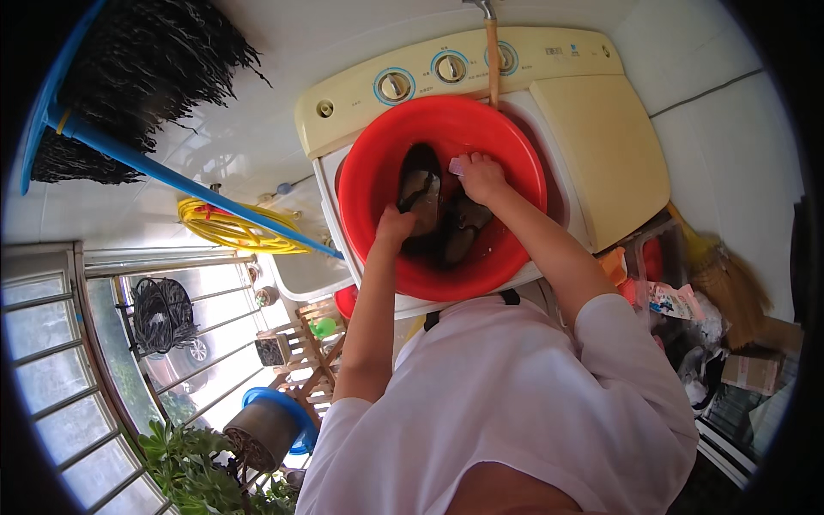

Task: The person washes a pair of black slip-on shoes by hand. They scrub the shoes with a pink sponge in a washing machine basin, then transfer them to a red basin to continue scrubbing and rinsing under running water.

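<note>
A red plastic basin rests on a cream washing machine. Inside it lie two dark shoes partly in water, the left one upright along the basin and the right one lower, towards the basin's middle. My left hand is at the lower left side of the left shoe, apparently gripping its edge; the fingertips are hidden. In my right hand is a small pinkish brush or block, held above the right shoe near the basin's right side.
A wooden-handled tool leans across the machine's control panel. At the left, a mop with a blue handle slants beside a coiled yellow hose. A straw broom and a bin of packets stand at the right.
</note>
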A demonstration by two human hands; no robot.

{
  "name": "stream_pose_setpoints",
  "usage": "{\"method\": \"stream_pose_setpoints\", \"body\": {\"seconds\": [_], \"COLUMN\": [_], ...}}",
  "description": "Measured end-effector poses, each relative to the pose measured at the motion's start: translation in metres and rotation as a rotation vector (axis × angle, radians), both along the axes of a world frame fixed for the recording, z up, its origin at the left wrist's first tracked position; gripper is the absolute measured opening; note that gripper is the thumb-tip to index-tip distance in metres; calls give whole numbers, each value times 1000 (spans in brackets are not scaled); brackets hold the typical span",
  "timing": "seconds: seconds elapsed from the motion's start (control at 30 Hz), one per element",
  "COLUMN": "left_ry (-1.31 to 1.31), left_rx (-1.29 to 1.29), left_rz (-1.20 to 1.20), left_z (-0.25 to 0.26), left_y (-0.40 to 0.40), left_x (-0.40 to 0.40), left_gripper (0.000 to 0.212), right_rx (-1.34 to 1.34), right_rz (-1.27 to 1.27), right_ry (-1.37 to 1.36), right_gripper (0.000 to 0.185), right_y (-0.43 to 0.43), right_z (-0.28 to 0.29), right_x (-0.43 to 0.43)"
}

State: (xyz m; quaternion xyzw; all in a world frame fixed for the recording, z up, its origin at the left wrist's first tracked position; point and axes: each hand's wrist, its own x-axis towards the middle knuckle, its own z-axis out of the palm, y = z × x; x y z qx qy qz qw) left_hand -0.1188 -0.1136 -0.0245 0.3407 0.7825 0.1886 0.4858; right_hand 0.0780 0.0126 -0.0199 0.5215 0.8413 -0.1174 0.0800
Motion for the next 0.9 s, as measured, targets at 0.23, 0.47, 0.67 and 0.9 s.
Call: {"method": "stream_pose_setpoints", "body": {"seconds": [0.23, 0.47, 0.67, 0.9], "left_ry": [-609, -687, -808, -810], "left_rx": [6, 276, 240, 314], "left_rz": [373, 470, 533, 396], "left_z": [90, 58, 70, 55], "left_y": [-17, -29, -35, -35], "left_x": [5, -1, 7, 13], "left_gripper": [66, 83, 85, 62], "right_rx": [23, 26, -79, 96], "right_rz": [194, 106, 116, 174], "right_ry": [191, 180, 234, 584], "right_gripper": [37, 50, 54, 39], "right_y": [24, -5, 3, -36], "right_z": [27, -37, 0, 40], "right_x": [1, -35, -12, -36]}}
